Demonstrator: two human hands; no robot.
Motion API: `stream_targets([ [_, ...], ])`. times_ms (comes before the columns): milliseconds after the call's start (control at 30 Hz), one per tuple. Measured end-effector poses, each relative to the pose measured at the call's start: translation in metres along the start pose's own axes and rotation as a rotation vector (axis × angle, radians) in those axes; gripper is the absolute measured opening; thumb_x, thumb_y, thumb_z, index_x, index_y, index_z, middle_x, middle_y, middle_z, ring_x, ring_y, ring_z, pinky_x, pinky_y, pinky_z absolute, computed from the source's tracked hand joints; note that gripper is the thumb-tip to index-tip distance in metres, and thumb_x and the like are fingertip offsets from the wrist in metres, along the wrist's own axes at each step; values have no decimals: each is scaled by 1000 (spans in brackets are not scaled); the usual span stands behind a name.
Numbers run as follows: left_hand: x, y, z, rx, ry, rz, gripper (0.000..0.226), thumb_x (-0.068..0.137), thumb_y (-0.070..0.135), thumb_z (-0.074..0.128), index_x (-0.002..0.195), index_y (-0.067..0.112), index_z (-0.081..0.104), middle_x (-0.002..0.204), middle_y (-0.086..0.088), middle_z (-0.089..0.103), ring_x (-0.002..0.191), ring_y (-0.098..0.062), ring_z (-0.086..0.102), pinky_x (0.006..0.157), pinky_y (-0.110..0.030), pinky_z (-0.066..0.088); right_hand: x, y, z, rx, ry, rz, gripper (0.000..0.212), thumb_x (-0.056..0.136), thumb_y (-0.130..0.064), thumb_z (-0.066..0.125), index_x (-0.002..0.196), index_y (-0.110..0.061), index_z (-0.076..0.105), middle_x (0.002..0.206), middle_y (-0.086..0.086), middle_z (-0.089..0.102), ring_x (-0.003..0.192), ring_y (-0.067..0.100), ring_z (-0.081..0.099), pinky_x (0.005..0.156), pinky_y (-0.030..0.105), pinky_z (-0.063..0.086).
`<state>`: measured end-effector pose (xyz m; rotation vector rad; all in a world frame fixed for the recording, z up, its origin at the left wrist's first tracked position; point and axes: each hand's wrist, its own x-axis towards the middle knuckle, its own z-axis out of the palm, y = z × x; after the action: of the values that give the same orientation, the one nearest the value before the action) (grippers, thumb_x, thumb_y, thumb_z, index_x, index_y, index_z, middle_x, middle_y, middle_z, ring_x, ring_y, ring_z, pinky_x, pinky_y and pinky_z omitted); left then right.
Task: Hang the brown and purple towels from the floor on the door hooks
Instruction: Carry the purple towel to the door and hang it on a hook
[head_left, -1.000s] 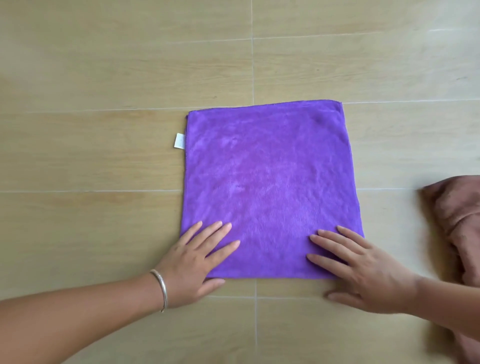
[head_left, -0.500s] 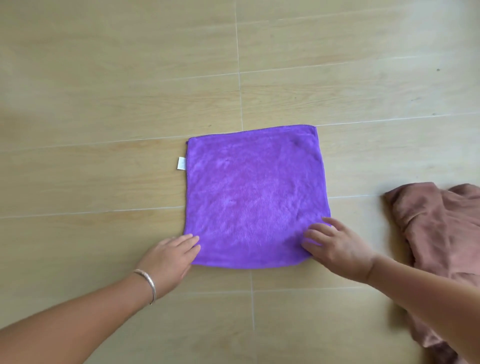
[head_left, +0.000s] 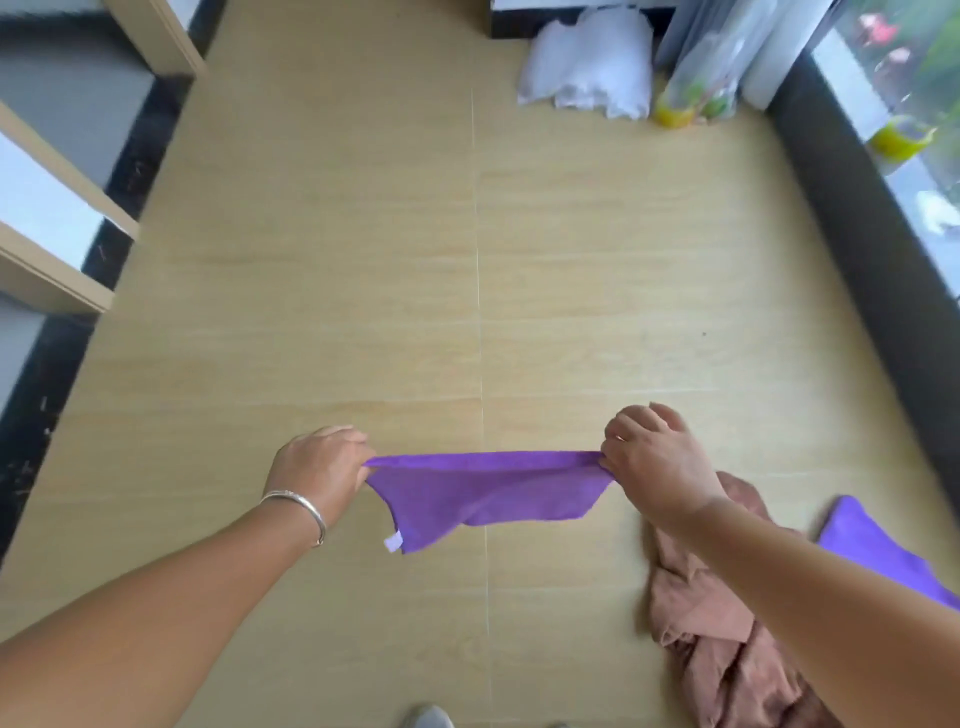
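Observation:
A purple towel (head_left: 483, 493) hangs in the air above the wooden floor, stretched between both hands. My left hand (head_left: 317, 467) pinches its left top corner and my right hand (head_left: 652, 462) pinches its right top corner. A white tag dangles from its lower left tip. A crumpled brown towel (head_left: 727, 623) lies on the floor under my right forearm. Another purple cloth (head_left: 878, 551) lies flat on the floor at the right edge. No door hooks are in view.
White plastic bags (head_left: 587, 62) and clear bottles with yellow bases (head_left: 696, 88) stand at the far wall. A dark window sill (head_left: 862, 249) runs along the right. Wooden frames (head_left: 57, 244) line the left. A shoe tip (head_left: 428, 717) shows at the bottom.
The purple towel lay flat on the floor with both hands at its near edge; now both hands have lifted it by two corners, and the view has risen to show the room.

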<state>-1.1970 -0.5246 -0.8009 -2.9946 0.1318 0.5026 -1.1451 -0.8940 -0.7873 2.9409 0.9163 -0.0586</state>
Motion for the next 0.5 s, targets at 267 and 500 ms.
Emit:
stream_targets([
  [267,-92,-44,-286,10,187,6,26,96,41,45,104,29,67,111,14,62,114,-9,55,85,-30,48,-2,13,-314,-124,85,-39,18,64,-32,87,57,-27,70,71,-10,64,82,18,66,87,37,53],
  [500,-167,-72,-509,37,329,13,26,98,39,40,99,28,63,101,13,61,98,-9,56,77,-27,44,-13,17,-539,-209,278,-44,14,75,-33,79,65,-29,69,76,-14,62,90,13,64,94,40,50],
])
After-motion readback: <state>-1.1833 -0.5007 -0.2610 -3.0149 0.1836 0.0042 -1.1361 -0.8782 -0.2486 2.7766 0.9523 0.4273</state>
